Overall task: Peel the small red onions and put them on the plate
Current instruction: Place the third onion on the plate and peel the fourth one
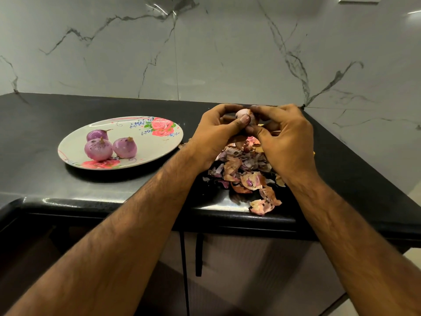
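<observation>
Marble wall [205,53]: grey-veined, glossy, rising behind the counter and along its right side.

Black countertop [45,124]: polished stone with a rounded front edge. Bare surface lies left of the plate and between the plate and the wall.

Cabinet [239,270]: below the counter, with a dark vertical handle [198,254].

Plate [145,144]: oval, white with a rose print, set left of the hands and well back from the front edge.

Peel pile [243,169]: dry papery skins heaped under and between the wrists. One loose scrap [262,206] lies right at the counter's front edge.

Left hand [216,135]: fingers curled round the held onion, thumb pressed on its near side.

Right hand [284,142]: fingertips pinching the same onion from the right.

Three peeled onions [98,148]: clustered on the plate's left half, touching or nearly so.

Held onion [242,114]: pale pink, above the pile, mostly hidden by fingers.
</observation>
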